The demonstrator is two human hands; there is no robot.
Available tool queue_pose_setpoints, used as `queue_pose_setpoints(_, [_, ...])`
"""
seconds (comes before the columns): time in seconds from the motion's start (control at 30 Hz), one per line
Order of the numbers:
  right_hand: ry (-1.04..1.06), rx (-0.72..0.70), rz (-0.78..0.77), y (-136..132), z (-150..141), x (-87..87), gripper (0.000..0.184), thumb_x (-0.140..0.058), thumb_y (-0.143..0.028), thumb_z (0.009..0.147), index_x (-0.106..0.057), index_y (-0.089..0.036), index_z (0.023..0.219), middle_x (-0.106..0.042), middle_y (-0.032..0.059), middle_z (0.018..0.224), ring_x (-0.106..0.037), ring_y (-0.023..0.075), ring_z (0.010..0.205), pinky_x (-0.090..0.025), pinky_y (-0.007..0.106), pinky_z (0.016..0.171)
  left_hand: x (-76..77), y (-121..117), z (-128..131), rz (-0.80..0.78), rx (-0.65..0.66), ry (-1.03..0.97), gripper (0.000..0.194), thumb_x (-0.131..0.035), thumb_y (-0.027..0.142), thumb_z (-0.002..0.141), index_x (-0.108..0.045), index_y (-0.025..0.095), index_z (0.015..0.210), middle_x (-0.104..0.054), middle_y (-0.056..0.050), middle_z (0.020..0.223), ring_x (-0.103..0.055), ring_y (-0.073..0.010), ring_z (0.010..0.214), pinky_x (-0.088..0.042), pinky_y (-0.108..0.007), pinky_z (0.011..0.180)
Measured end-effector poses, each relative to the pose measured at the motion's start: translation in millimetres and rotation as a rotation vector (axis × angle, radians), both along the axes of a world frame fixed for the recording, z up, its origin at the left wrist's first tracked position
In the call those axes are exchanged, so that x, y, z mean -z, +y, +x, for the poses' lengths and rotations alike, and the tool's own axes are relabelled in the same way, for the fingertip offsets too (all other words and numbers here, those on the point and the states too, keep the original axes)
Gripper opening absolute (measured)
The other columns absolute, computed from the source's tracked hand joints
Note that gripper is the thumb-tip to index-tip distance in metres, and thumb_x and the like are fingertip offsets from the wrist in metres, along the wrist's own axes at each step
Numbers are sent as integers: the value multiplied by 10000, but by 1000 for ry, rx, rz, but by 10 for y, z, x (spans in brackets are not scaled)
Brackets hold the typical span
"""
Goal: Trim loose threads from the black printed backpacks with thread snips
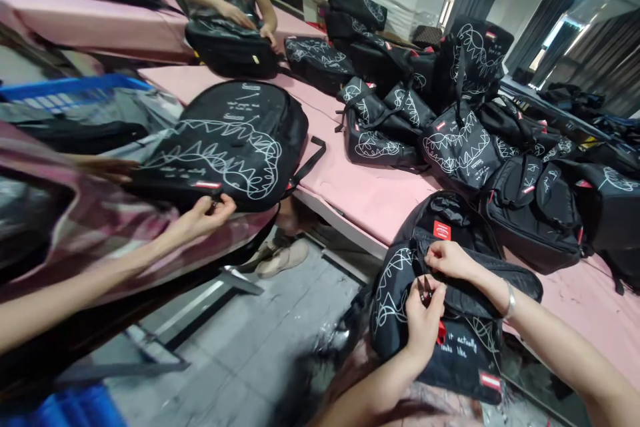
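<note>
A black backpack (395,287) with white scribble drawings rests in front of me at the pink table's edge, its top opened. Inside the opening shows a red label (442,231). My left hand (424,313) is closed on small dark thread snips (425,288), their blades pointing up between thumb and fingers. Just above, my right hand (447,260), with a bracelet at the wrist, pinches the edge of the backpack's opening. Whether a thread is between those fingers is too small to make out.
Left of me a co-worker's hand (213,210) touches another black backpack (235,140). Across the table another person handles a dark bag (230,47). Many finished-looking backpacks (460,147) crowd the pink table (360,193). A blue crate (75,90) stands at left.
</note>
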State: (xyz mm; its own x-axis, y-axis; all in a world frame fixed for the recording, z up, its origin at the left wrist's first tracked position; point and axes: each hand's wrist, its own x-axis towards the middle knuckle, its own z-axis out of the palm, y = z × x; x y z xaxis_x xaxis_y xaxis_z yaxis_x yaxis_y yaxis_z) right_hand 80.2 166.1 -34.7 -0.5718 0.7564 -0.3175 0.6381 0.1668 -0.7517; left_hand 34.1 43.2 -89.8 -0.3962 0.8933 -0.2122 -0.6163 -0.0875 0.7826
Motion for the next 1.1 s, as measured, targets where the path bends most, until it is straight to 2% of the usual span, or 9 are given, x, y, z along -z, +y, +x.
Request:
queue_pose_setpoints(0.1, [85, -7, -128, -32, 120, 51, 277, -569, -422, 720, -490, -169, 637, -495, -55, 490, -358, 43, 326, -239, 173, 338, -8, 51, -124, -24, -34, -66, 306, -655, 440, 680, -542, 169, 767, -402, 76, 494, -361, -47, 387, -313, -182, 389])
queue_pose_setpoints(0.2, [191, 18, -210, -82, 214, 109, 359, -577, -508, 704, -480, -163, 684, -485, -61, 506, -345, 35, 325, -239, 169, 334, -7, 164, -274, -84, -102, -136, 361, -701, 432, 629, -553, 168, 825, -388, 95, 480, -342, -37, 364, -303, -174, 373])
queue_pose_setpoints(0.37, [328, 60, -296, -122, 270, 197, 379, -625, -507, 687, -506, -148, 711, -483, -59, 505, -329, 30, 330, -227, 175, 340, 13, 302, -396, -109, 42, -234, 365, -772, 347, 540, -566, 137, 754, -426, 86, 474, -350, -27, 360, -289, -164, 359])
queue_pose_setpoints(0.6, [413, 97, -348, -140, 288, 292, 336, -622, -471, 701, -510, -154, 713, -395, -88, 432, -276, 32, 321, -182, 178, 345, 8, 306, -407, -58, 205, -462, 376, -781, 313, 504, -479, 139, 643, -253, 122, 461, -205, 11, 377, -211, -133, 367])
queue_pose_setpoints(0.83, [390, 144, -254, -266, 219, 303, 260, -595, -400, 734, -504, -163, 676, -396, -82, 456, -297, 36, 325, -207, 170, 330, 34, 240, -402, -72, 177, -488, 391, -781, 285, 515, -453, 152, 684, -257, 122, 486, -210, 12, 382, -187, -126, 364])
queue_pose_setpoints(1.0, [323, 197, 60, -365, 133, 338, 157, -588, -296, 729, -531, -160, 674, -451, -53, 553, -372, 43, 426, -279, 157, 388, 41, 173, -428, -96, 130, -397, 379, -779, 282, 525, -465, 149, 689, -278, 121, 477, -231, 10, 382, -193, -128, 366])
queue_pose_setpoints(1.1, [399, 214, 12, -420, 121, 405, 176, -553, -324, 746, -503, -170, 676, -404, -70, 501, -342, 45, 378, -258, 165, 361, 33, 150, -457, -113, 144, -352, 374, -776, 292, 522, -475, 147, 691, -295, 120, 468, -246, 9, 378, -208, -128, 368])
